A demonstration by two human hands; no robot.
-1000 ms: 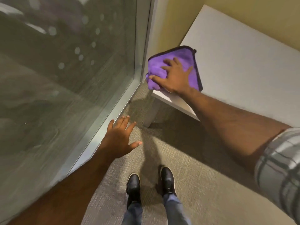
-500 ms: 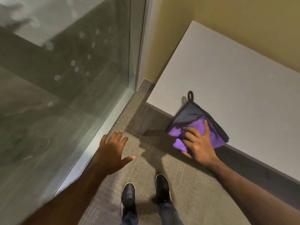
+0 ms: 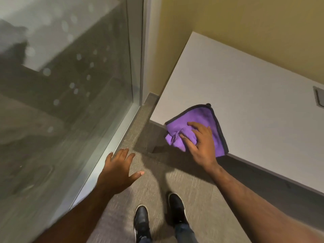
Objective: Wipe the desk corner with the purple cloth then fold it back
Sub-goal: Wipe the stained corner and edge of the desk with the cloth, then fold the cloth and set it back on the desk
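Observation:
A purple cloth (image 3: 199,118) with a dark hem lies folded on the near left corner of the white desk (image 3: 245,95). Part of it bunches over the desk's front edge. My right hand (image 3: 201,142) presses on the cloth, fingers curled into its bunched lower part. My left hand (image 3: 119,171) hovers over the carpet to the left, fingers spread, holding nothing.
A glass wall (image 3: 70,85) with a metal frame runs along the left. A yellow wall stands behind the desk. A grey cable grommet (image 3: 319,98) sits in the desk at the right edge. My two black shoes (image 3: 157,216) stand on grey carpet.
My right hand has slid the cloth along the desk's front edge at the corner, and the cloth now shows its purple side lying flat. The left hand has stayed spread over the floor.

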